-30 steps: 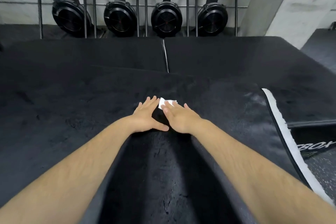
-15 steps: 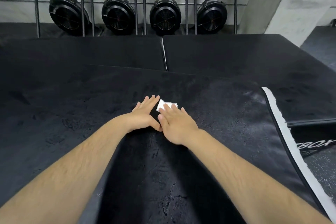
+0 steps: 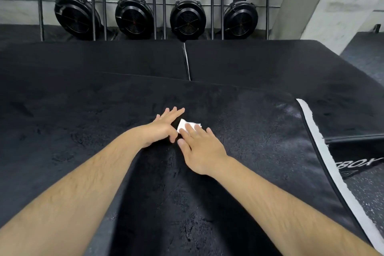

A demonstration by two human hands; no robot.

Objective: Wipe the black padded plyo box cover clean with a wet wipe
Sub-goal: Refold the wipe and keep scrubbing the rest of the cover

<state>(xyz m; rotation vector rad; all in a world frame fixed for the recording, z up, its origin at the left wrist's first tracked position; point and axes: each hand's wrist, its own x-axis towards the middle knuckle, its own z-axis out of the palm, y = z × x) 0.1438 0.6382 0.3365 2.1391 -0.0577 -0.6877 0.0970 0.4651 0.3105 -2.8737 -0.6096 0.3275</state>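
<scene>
Black cover (image 3: 249, 127) runs wide to white edge (image 3: 311, 129); left grip (image 3: 162, 129) spread flat, right grip (image 3: 201, 151) flat on wipe (image 3: 183, 125).

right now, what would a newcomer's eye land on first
The white wet wipe at centre, pressed under the right hand with the left hand beside it on the black padded cover. Behind, four black fan wheels line the wall; a white edge strip runs down the right.

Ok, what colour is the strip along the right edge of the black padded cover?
The edge strip is white, clearest in the head view.
</scene>
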